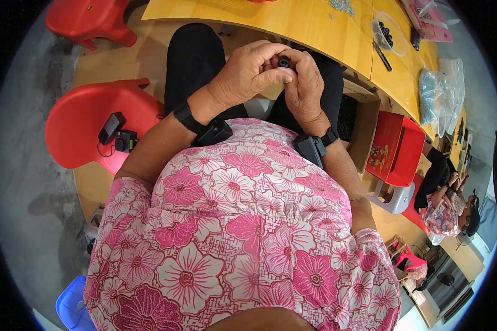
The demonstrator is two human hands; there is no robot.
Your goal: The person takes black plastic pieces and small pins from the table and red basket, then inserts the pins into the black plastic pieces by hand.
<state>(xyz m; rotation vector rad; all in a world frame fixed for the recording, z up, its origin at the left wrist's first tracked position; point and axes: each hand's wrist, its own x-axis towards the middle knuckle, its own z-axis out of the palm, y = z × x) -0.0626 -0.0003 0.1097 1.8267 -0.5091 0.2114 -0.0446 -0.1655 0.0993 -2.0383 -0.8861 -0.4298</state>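
- Small workshop for handwork is suggested; exact trade can't be told.
- Yellow table is strewn with small pale pieces, a clear bowl of black parts and clear bags.
- Small black part is handled over the lap.
- Red plastic chair and grey wall are seen.
- Another person is seated farther along.
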